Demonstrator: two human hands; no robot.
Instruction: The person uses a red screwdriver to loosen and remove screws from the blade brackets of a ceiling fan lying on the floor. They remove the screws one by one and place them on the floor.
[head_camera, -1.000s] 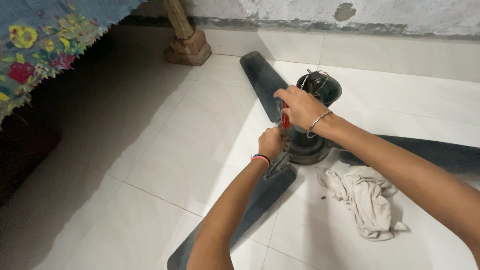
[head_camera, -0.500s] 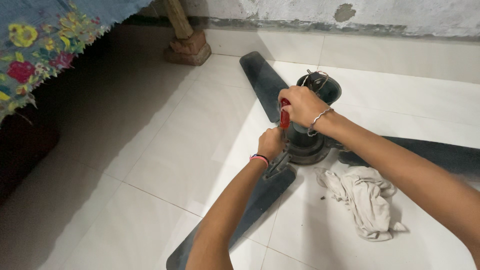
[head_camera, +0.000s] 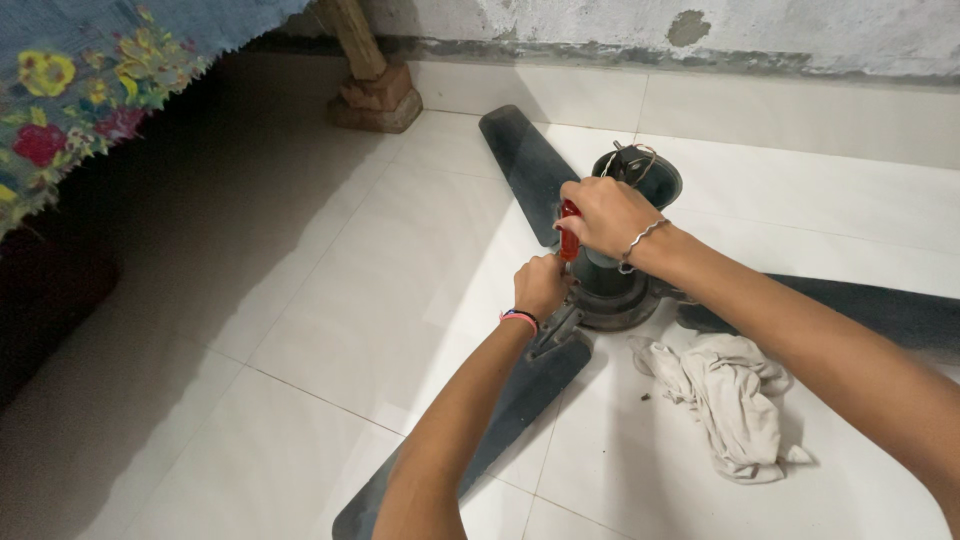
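A dark ceiling fan lies on the white tiled floor, its round motor hub (head_camera: 618, 290) in the middle with three long blades: one toward the wall (head_camera: 525, 160), one toward me (head_camera: 500, 420), one to the right (head_camera: 880, 310). My right hand (head_camera: 600, 215) is closed around the red handle of a screwdriver (head_camera: 569, 238), held upright over the hub's left side. My left hand (head_camera: 540, 285) sits just below it, fingers closed at the screwdriver's lower end by the blade bracket. The tip is hidden by my hands.
A crumpled off-white rag (head_camera: 725, 390) lies on the floor right of the hub. A wooden bed leg on a brick (head_camera: 372, 90) stands at the back left. A flowered bedspread (head_camera: 90, 90) hangs at the upper left. A rough wall (head_camera: 700, 30) runs along the back.
My right hand has shifted slightly on the red handle, twisting a little over the hub. My left hand stays at the shaft. The fan and rag have not moved.
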